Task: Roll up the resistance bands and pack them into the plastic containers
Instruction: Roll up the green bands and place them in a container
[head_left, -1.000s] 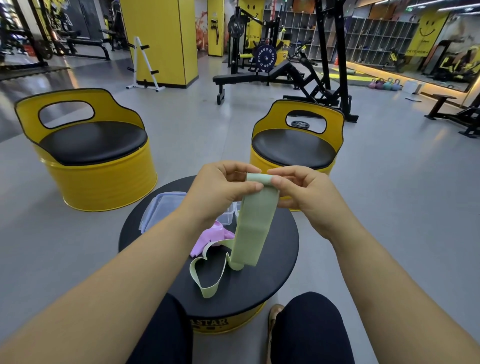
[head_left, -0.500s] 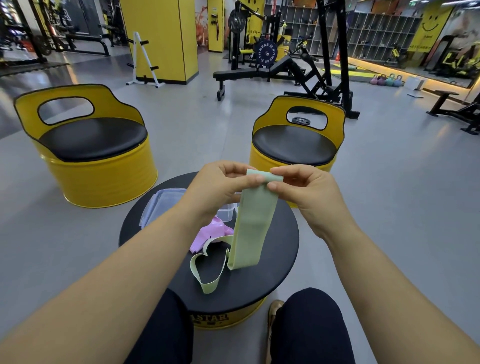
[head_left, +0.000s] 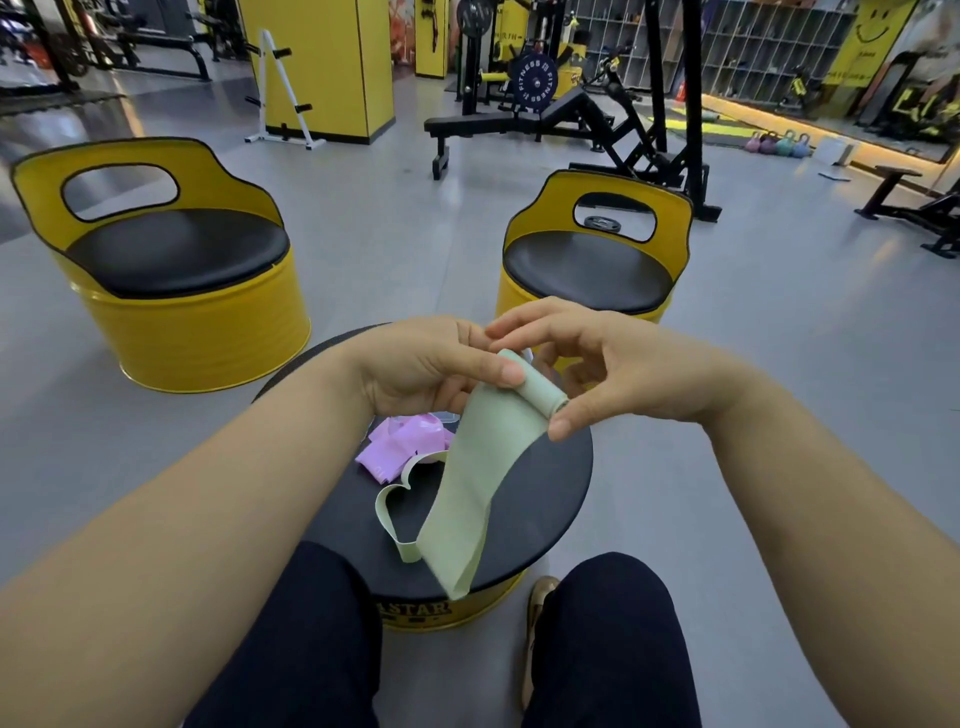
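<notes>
A pale green resistance band (head_left: 478, 467) hangs from both my hands over the round black table (head_left: 545, 499). Its top end is wound into a small tight roll (head_left: 540, 392). My left hand (head_left: 431, 364) pinches the roll's left end with thumb on top. My right hand (head_left: 597, 369) holds the roll's right end between thumb and fingers. The band's lower loop lies on the table. A pink band (head_left: 400, 447) lies crumpled on the table under my left wrist. The clear plastic containers are almost wholly hidden behind my hands.
Two yellow barrel seats with black cushions stand beyond the table, one at the left (head_left: 171, 270) and one at the right (head_left: 592, 260). My knees (head_left: 613, 623) flank the table's near edge. Gym benches and racks (head_left: 571, 104) fill the background.
The flat top edge of the green band has been turned over into a small roll. Both hands have dropped lower and tilted, and the view has shifted downward.
</notes>
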